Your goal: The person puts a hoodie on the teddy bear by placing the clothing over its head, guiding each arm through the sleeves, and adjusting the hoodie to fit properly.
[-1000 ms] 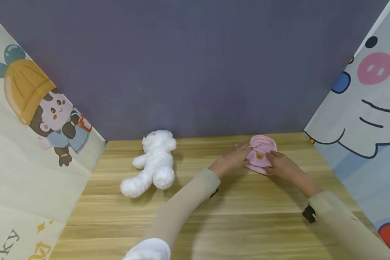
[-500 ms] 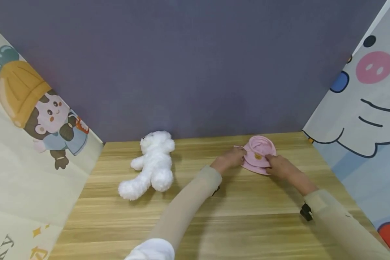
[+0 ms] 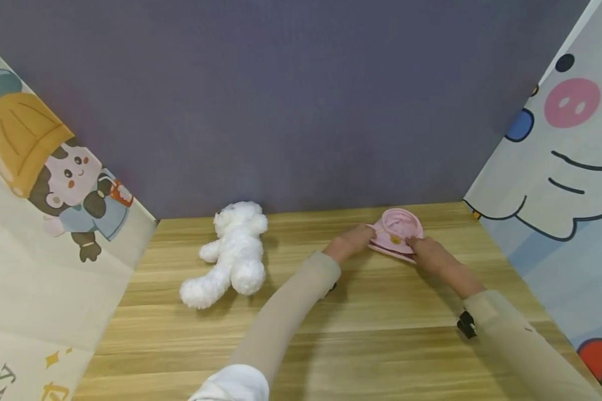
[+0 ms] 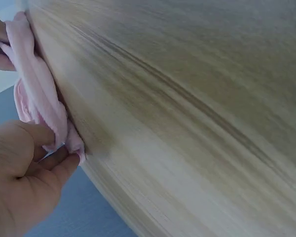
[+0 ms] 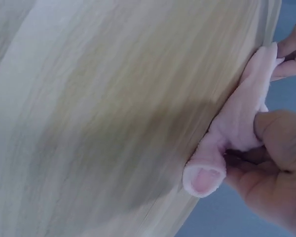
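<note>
A small pink fleece doll's garment [image 3: 402,225] with a yellow bear badge is at the right rear of the wooden table. My left hand [image 3: 352,240] pinches its left edge; in the left wrist view the thumb and fingers close on the pink cloth [image 4: 39,94]. Its near right part is gripped by my right hand [image 3: 433,257]. The right wrist view shows a short tube-like end, apparently a sleeve [image 5: 204,178], beside that hand. To the left lies a white fluffy plush toy [image 3: 241,245], apart from both hands.
A dark grey-blue panel [image 3: 301,111] rises behind the wooden table [image 3: 381,345]. Printed cartoon panels flank it on the left [image 3: 10,267] and right [image 3: 522,189].
Both hands keep hold of the garment. Its near edge has lifted a little and its rounded opening shows wider. The left hand now pinches the left edge rather than reaching over it.
</note>
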The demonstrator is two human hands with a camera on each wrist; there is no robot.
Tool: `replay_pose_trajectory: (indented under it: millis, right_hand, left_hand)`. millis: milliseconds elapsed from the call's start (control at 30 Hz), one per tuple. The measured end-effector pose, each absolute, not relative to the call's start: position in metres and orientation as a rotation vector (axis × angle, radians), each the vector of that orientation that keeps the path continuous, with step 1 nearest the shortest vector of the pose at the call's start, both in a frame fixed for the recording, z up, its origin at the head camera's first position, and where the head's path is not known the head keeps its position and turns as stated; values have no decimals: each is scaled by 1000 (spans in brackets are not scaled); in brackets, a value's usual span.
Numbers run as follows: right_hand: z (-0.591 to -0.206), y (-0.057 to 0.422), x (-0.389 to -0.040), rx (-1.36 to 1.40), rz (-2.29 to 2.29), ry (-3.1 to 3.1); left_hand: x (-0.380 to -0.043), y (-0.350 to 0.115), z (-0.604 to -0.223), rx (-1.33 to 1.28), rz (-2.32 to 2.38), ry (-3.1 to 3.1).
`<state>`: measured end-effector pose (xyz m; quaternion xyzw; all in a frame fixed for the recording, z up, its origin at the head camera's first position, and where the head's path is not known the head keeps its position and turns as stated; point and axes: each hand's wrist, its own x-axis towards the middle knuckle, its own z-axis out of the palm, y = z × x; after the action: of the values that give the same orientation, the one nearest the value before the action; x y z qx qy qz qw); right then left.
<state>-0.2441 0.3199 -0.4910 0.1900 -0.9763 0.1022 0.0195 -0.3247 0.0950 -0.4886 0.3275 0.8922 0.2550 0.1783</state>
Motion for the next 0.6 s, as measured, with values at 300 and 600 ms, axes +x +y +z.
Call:
replay_pose_trajectory:
  millis: [300, 600]
  right_hand:
    - [-471, 327, -244, 522, 287, -2960]
    - [-445, 316, -239, 510, 365, -2816]
  left_hand:
    - [-330, 91, -471, 1223, 255, 2711]
    - [-338, 87, -422, 1334, -172, 2762]
